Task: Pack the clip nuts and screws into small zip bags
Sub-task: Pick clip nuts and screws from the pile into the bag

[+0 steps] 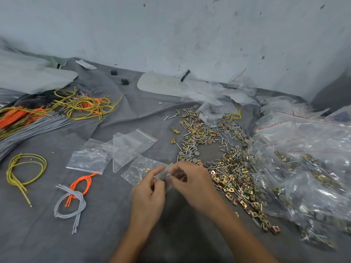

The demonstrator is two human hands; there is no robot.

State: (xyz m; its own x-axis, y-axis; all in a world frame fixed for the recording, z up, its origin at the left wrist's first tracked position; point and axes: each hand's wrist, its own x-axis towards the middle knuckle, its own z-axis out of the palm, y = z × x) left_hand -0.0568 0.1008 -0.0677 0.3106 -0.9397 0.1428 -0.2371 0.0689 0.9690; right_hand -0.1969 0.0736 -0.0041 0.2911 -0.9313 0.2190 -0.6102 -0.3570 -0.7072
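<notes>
Left hand and right hand pinch bag beside clip nuts.

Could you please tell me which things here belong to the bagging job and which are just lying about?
Job: small zip bag held by left hand and right hand; pile of clip nuts and screws; empty zip bags; filled bags.
Lying about: yellow cords; orange and grey cords; written card.

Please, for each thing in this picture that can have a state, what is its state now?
left hand: pinches the small zip bag.
right hand: pinches the same bag.
small zip bag: held between both hands; open or sealed, cannot tell.
spare zip bags: lie flat on the cloth, look empty.
clip nuts and screws: loose, scattered in a pile.
large plastic bag: lies at the right, filled.
</notes>
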